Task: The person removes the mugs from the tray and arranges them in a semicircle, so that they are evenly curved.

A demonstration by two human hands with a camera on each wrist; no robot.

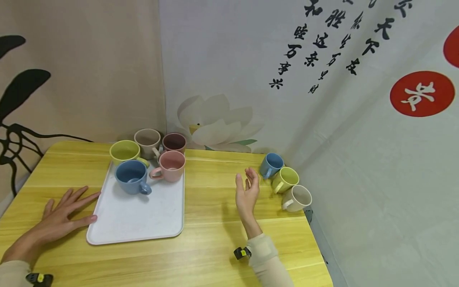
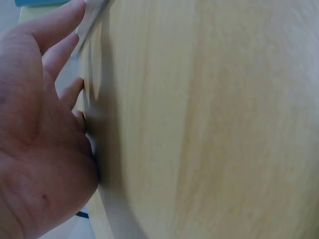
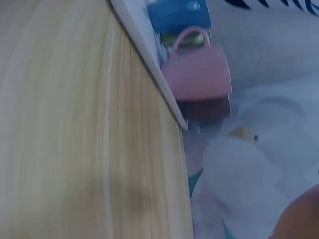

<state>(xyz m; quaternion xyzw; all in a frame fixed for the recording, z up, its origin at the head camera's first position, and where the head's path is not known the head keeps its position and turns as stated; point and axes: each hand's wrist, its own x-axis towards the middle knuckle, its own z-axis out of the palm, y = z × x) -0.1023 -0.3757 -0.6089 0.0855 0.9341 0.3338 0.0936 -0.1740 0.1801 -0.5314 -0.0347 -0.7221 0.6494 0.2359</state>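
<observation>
Cloth (image 1: 229, 52) of pale colour hangs at the far side, and I see on it a large printed lotus (image 1: 218, 133). Before it stands the wooden bench (image 1: 215, 247). On the left part of this bench lies a white tray (image 1: 132, 223). The left hand (image 1: 66, 217) is spread wide at the left of the tray, and its thumb and index finger reach to the rim. The right hand (image 1: 248, 195) hangs above the bench, to the right of the tray; it is half wide, the fingers loosely bent, and it holds nothing.

Five cups are gathered on the far half of the tray: a blue cup (image 1: 131, 181) and a pink cup (image 1: 173, 171) nearer, and farther a yellow-green cup (image 1: 123, 153), a beige cup (image 1: 146, 149) and a maroon cup (image 1: 174, 142). Along the right edge of the bench, from far to near, stand a second blue cup (image 1: 271, 164), a second yellow-green cup (image 1: 285, 179) and a white cup (image 1: 297, 200).
</observation>
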